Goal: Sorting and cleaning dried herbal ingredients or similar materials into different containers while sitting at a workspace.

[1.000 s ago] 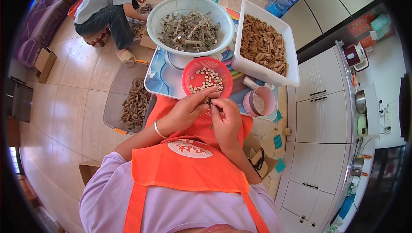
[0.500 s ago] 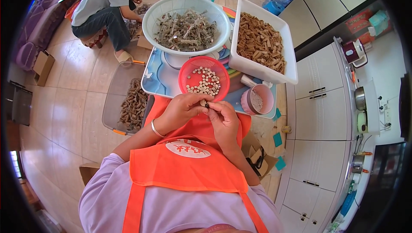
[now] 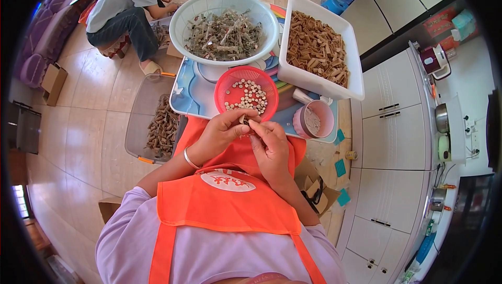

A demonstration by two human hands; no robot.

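My left hand (image 3: 220, 133), with a silver bangle at its wrist, pinches a small brown piece with a dark part (image 3: 244, 120). My right hand (image 3: 270, 142) meets it, thumb and fingertips closed on the same piece. Fingers cover most of it, so its exact kind is hard to tell. Just beyond my hands stands a red plastic basket (image 3: 221, 86) with many small pale round discs (image 3: 253, 95) inside. To the right of my right hand sits a pink cup (image 3: 328, 119) holding pale powder or fine material.
A blue patterned table (image 3: 196, 100) bears a pale round basin (image 3: 179, 32) of clear and dark scraps and a white bin (image 3: 356, 70) of brown husk-like pieces. At left, a grey tub (image 3: 137, 114) holds brown rolls. Another person (image 3: 128, 9) crouches at far left. White cabinets (image 3: 392, 143) line the right.
Both hands have shifted slightly left and toward the basket's near rim, still pinching the small piece, which is now turned differently. The crouching person's hands have moved a little.
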